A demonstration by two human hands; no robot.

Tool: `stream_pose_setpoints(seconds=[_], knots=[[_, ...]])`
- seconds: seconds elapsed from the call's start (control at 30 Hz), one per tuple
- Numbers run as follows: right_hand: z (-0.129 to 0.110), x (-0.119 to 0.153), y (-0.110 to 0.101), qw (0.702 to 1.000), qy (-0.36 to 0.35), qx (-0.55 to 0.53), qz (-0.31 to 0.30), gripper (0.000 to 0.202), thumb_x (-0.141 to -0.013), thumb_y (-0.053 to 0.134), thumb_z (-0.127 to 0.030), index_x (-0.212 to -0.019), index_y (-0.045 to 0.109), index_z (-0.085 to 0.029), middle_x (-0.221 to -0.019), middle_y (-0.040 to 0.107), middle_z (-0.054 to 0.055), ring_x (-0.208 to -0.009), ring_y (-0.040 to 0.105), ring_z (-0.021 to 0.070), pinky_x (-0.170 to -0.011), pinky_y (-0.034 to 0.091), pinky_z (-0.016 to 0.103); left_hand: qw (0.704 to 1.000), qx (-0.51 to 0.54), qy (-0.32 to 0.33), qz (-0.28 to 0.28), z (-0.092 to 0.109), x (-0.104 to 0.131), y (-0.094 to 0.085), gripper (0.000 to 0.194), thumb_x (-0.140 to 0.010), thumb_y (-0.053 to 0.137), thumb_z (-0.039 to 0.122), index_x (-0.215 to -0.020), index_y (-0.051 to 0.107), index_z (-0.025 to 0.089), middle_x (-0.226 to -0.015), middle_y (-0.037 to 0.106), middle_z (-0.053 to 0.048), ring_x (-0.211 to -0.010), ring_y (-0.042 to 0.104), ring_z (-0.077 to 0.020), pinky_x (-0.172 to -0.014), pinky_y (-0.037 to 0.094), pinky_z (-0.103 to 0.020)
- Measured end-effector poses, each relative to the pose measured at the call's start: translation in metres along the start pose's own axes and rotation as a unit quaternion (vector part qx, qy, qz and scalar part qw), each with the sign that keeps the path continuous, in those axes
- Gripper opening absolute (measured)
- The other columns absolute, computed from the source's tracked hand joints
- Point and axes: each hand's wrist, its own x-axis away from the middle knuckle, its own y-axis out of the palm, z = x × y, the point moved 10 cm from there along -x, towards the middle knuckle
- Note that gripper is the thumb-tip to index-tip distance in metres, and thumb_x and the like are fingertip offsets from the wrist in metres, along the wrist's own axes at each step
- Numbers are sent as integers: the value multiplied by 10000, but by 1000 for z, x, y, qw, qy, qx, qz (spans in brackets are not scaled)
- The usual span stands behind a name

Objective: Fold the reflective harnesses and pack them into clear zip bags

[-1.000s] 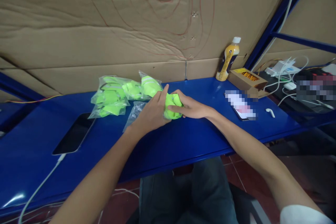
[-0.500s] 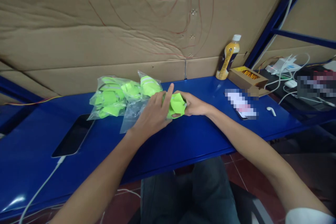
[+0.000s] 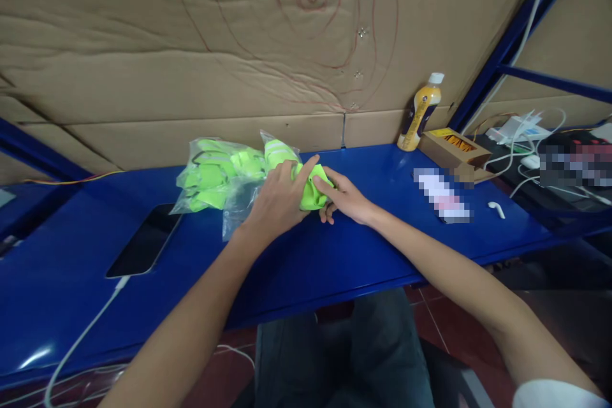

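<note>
The left hand (image 3: 282, 199) and right hand (image 3: 345, 196) grip a neon-green bundle (image 3: 314, 190) between them, above the blue table (image 3: 306, 268). Bagged green pieces (image 3: 210, 172) lie just left of the left hand, and an empty-looking clear bag (image 3: 236, 204) lies partly behind it. At near left is a black phone (image 3: 143, 241) on a cable (image 3: 86, 339); at far right, a yellow bottle (image 3: 421, 113) stands beside an open carton (image 3: 454, 152), with an earbud (image 3: 497, 209) nearer.

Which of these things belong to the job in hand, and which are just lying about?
Seemingly in the job:
- green cloth, held by left hand and right hand
- bagged green bundles
- clear bag

Seemingly just lying about:
- black phone
- bottle
- box
- earbud
</note>
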Motion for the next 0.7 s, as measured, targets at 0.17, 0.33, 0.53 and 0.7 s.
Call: stream_pose_setpoints(seconds=[0.17,0.33,0.53,0.7], knots=[[9,-2,-4,996,-30,5,81,607,-769,894,-615,-1102,554,-239,-657,624,-79,-406,564,99,-315,373,205,999,-14,36,-7,16,2,-5,1159,-899,785,378,-1748,23,175,-1348,568,-218,-1231,598,-408,-1042,543,-564],[12,-2,-9,997,14,-46,55,595,-705,957,-541,-998,550,-221,-646,612,-74,-412,529,80,-319,343,202,998,3,70,2,23,2,-14,1121,-940,771,412,-1759,32,212,-1424,550,-234,-1344,560,-435,-1121,504,-599],[-11,4,-7,997,-27,64,-28,536,-765,928,-471,-1060,563,-214,-728,659,-59,-428,583,94,-316,395,201,991,92,93,-25,21,2,-15,1461,-767,946,529,-1752,-89,221,-1568,503,-231,-1435,524,-433,-1189,479,-576],[-8,5,-8,977,-11,213,-28,520,-814,898,-417,-1164,588,-188,-799,690,-32,-425,610,87,-344,434,195,987,103,108,-64,30,5,0,1482,-745,969,521,-1749,-90,263,-1595,489,-229,-1462,528,-424,-1181,494,-544]])
